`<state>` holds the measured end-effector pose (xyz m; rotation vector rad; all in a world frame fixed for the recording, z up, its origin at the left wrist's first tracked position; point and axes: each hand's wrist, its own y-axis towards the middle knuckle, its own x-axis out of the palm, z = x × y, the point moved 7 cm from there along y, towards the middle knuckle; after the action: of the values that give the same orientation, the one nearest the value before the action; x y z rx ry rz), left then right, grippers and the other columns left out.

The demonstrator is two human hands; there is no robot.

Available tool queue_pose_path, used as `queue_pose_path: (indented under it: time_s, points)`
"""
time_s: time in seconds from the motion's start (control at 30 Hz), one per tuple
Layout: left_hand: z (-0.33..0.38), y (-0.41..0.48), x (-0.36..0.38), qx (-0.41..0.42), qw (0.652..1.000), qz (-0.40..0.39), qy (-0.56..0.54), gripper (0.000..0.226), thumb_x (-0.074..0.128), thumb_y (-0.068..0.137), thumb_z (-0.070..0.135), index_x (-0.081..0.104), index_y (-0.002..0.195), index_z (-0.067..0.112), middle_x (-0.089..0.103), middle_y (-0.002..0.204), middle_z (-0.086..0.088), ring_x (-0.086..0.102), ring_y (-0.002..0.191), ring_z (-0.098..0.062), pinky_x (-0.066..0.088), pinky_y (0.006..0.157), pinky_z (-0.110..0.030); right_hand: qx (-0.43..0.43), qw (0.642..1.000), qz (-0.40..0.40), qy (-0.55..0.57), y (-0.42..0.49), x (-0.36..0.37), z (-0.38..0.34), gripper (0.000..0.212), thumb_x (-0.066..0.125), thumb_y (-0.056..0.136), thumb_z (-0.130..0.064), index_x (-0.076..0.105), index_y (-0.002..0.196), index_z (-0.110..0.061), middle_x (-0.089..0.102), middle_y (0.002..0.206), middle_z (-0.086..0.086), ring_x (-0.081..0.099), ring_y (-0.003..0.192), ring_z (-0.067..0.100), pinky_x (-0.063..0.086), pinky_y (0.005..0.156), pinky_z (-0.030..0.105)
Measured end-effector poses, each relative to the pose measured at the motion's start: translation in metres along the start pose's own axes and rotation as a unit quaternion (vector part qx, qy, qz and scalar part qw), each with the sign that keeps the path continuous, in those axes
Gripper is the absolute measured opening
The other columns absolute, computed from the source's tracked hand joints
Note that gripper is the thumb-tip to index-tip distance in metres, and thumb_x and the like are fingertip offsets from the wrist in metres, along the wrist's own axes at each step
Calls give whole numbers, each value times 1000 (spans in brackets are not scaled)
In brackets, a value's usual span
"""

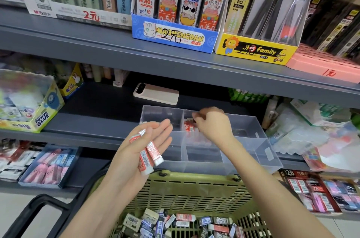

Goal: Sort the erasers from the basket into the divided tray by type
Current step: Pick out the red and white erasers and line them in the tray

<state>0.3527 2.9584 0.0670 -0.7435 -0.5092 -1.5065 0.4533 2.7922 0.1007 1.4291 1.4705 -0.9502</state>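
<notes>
The divided tray [253,121] is sitting on the middle shelf [93,120], with the phone [155,93] lying just behind it and the glue box [41,109] standing well to its left. The basket [194,181] is sitting in front of the tray and lower, a heap of erasers [175,222] lying in it. The left hand [140,152] is hovering before the tray's front left corner, several erasers [151,157] lying across its palm, while the right hand [212,122] is hanging over the rear middle compartment (a few packed erasers [189,126] are lying in there).

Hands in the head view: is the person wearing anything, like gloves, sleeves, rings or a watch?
The left hand and right hand are bare: no gloves, rings, watch or bracelet visible. Both forearms are uncovered to the frame edge; no sleeve shows.
</notes>
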Motion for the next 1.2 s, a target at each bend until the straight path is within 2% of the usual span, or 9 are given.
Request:
queue_pose_path:
  time_s: [0.17,0.4,0.53,0.6,0.7,0.83,0.9,1.07,1.2]
  points:
    - [2,1,1,8,999,15,-44,26,49,85,22,55,103,4,68,120,-9,64,111,-22,55,86,-33,-115,936,-126,310,-83,7,-57,21,67,77,-44,69,69,-25,68,66,-6,57,58,-1,47,57,17]
    - [-2,-8,7,6,999,-5,45,26,50,88,27,57,101,6,68,120,-6,62,114,-19,50,96,-39,-11,859,-116,499,-111,17,-51,7,69,79,-10,69,83,-16,65,68,0,56,61,4,49,57,20]
    - [-3,-15,16,45,969,-6,243,38,52,86,39,60,101,5,74,89,-14,72,76,-23,58,60,-27,31,790,-9,612,-105,2,-28,6,64,83,-4,67,88,-6,60,61,-9,51,54,1,42,54,12]
    - [-3,-17,19,61,954,3,292,28,53,82,43,62,90,18,68,68,-14,61,52,-20,43,40,-21,47,760,5,648,-106,1,-23,27,69,77,-18,65,97,0,59,64,-2,49,56,6,44,58,16]
    - [-2,-16,23,85,941,1,328,17,53,82,44,61,76,32,61,58,-4,50,45,-13,33,39,-14,82,723,-12,686,-113,13,-21,48,72,68,-24,61,105,4,58,70,4,50,59,10,47,66,22]
    - [-11,-16,25,72,941,-7,330,19,55,78,48,60,86,32,59,57,-1,51,44,-14,33,39,-13,124,663,-27,737,-109,26,-14,34,72,69,-21,66,93,2,61,70,3,52,60,10,50,62,19]
    - [-11,-16,24,61,946,-8,318,26,56,76,51,61,93,32,58,54,-3,51,42,-15,31,37,-14,120,683,21,720,-93,14,3,24,70,76,-19,68,90,0,61,67,3,52,58,9,48,58,17]
    - [-3,-12,11,30,969,36,244,55,59,73,55,60,107,12,52,54,-5,46,44,-13,32,38,-18,146,840,178,492,-30,-21,56,17,70,83,-14,70,96,-3,63,63,0,51,52,7,45,52,16]
    - [-6,-10,9,-30,995,20,94,38,57,82,33,58,108,4,58,68,-10,54,58,-18,45,50,-24,88,934,189,289,0,-16,51,23,69,82,-20,69,104,-12,68,76,1,63,75,19,46,74,22]
